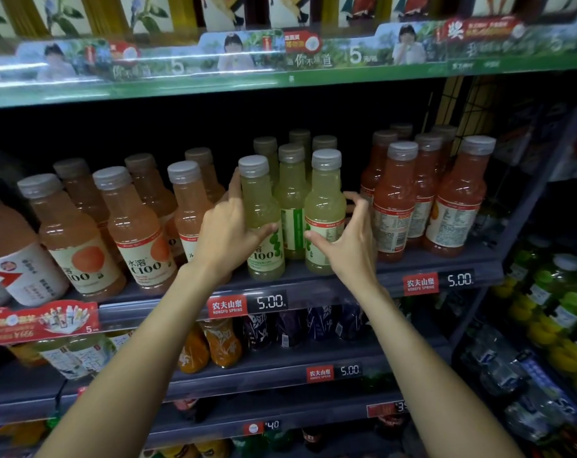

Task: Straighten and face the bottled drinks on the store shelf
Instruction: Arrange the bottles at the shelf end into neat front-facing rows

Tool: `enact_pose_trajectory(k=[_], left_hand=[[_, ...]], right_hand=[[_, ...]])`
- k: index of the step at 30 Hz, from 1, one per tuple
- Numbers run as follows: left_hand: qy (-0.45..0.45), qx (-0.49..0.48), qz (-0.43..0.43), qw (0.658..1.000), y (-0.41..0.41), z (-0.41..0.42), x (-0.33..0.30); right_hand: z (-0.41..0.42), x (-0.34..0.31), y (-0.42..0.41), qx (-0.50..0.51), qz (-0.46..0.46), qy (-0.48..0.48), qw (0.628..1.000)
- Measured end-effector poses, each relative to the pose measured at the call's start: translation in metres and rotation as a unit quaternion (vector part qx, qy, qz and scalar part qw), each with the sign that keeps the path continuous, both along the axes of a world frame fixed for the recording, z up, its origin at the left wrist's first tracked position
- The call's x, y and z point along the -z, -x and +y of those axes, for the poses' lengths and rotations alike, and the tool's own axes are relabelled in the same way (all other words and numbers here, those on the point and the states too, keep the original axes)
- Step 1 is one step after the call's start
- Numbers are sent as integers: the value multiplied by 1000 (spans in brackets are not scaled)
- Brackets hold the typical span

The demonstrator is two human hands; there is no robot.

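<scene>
— Forearms reaching up from the bottom edge. Left hand [227, 233] wrapped round the left lime bottle [262, 219], thumb across the front, fingers behind. Right hand [350, 239] cupped about the right lime bottle [325, 213], thumb on its label, fingers spread and curved just off its far side; hard to call a firm grasp.

— Both standing at the front lip of the shelf [313, 282]?

— Yes, upright, between the orange bottles [135, 226] and the red bottles [394, 206]. Left label facing out, "C100" showing; right one turned, mostly small print.

— So, best handling?

— Probably twist the right bottle on its base, not lift it, until the logo faces front. Then level both with the price strip [247, 304], shoulders touching. Mind the red neighbours just beside the right fingers.
</scene>
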State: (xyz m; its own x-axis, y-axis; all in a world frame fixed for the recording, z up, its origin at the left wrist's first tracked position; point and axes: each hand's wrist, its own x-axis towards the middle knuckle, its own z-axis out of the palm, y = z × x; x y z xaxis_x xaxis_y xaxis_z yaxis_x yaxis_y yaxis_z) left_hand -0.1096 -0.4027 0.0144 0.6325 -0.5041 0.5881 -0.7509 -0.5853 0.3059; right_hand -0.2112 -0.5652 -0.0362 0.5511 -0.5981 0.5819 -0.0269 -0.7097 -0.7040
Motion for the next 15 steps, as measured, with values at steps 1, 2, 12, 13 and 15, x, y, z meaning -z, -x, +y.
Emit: enact_pose_trajectory(k=[1, 2, 12, 13, 15], left_hand=[[-4, -1, 0, 1000, 0, 0, 1], [-6, 0, -6, 1000, -1, 0, 2], [48, 17, -29, 998, 4, 8, 13], [54, 17, -26, 998, 5, 8, 13], [56, 16, -24, 998, 6, 6, 12]], right_hand=[[-3, 0, 0, 3, 5, -1, 1000], [-7, -1, 1, 11, 10, -4, 1000], [3, -8, 15, 100, -83, 178, 975], [6, -11, 10, 71, -92, 210, 971], [14, -24, -5, 5, -46, 217, 975]])
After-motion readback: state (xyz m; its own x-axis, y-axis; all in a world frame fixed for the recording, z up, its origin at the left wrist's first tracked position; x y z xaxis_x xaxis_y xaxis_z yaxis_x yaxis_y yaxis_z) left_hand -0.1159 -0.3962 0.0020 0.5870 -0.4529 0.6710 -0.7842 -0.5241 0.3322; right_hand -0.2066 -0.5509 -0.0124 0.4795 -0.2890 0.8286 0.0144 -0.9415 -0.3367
